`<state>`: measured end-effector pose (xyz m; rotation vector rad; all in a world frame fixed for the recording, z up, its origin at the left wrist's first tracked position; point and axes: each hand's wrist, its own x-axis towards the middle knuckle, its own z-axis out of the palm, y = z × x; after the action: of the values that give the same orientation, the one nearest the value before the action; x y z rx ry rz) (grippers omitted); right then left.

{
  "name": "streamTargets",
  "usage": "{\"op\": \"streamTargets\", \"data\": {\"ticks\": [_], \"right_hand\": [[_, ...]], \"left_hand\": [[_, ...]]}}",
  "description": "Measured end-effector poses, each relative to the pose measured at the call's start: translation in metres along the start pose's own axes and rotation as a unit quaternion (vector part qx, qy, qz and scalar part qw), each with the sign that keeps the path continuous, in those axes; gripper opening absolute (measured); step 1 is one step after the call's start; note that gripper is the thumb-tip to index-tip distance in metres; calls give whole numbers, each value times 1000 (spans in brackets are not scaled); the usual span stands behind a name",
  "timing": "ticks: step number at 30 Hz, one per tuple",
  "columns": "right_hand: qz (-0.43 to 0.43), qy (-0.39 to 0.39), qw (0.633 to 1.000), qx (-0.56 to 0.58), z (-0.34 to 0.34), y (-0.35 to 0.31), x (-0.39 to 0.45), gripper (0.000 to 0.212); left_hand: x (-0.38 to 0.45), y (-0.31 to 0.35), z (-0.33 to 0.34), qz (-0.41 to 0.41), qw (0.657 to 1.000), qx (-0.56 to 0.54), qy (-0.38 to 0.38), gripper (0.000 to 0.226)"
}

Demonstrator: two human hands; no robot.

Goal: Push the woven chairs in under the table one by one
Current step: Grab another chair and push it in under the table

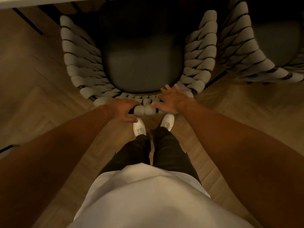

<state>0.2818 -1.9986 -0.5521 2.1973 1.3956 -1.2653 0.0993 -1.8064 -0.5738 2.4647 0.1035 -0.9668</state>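
A woven chair (pixel 79 63) with thick grey rope coils and a dark round seat cushion stands straight ahead of me, its front half in shadow under the white table edge (pixel 32 2). My left hand (pixel 122 110) grips the top of the chair's backrest, fingers curled over the rim and thumb below. My right hand (pixel 172 100) lies flat on the backrest rim a little to the right, fingers spread and straight. A second woven chair (pixel 243 51) stands close beside it on the right, partly cut off by the frame.
The floor (pixel 36 96) is light herringbone wood, with open floor to the left of the chair. My white shoes (pixel 139 127) stand just behind the backrest. Dark table supports (pixel 28 20) run at the upper left.
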Motion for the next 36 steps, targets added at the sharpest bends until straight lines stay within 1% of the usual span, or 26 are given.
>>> {"op": "streamTargets", "data": {"ticks": [2,3,4,6,9,11,13,16,20,23,27,36], "right_hand": [[-20,-21,1000,9,7,-19,2,98],[-22,-21,1000,-1,11,-25,3,100],[-21,-13,999,-25,14,-29,4,99],[-2,17,997,-78,20,-31,7,82],[46,51,992,-106,23,-34,9,54],[75,63,989,-108,24,-37,10,46],[95,64,988,-101,24,-36,13,43],[108,60,988,-95,21,-27,16,43],[115,60,987,-96,5,-14,22,48],[111,57,987,-105,-10,-9,29,43],[93,61,987,-114,-22,-4,33,32],[74,80,987,-116,-20,-1,35,30]], "left_hand": [[-5,-2,1,-11,998,64,21,86],[-6,-1,2,-21,996,81,26,88],[-6,3,3,-33,994,94,37,89],[-1,8,9,-61,989,119,57,88],[8,17,11,-108,982,138,73,84],[12,17,11,-110,979,150,77,77],[15,14,10,-101,977,163,89,72],[20,17,4,-85,976,165,117,72],[34,20,-12,-85,976,156,129,71],[41,15,-23,-91,977,132,138,68],[48,13,-28,-96,973,141,154,62],[48,15,-29,-109,972,154,139,62]]}}
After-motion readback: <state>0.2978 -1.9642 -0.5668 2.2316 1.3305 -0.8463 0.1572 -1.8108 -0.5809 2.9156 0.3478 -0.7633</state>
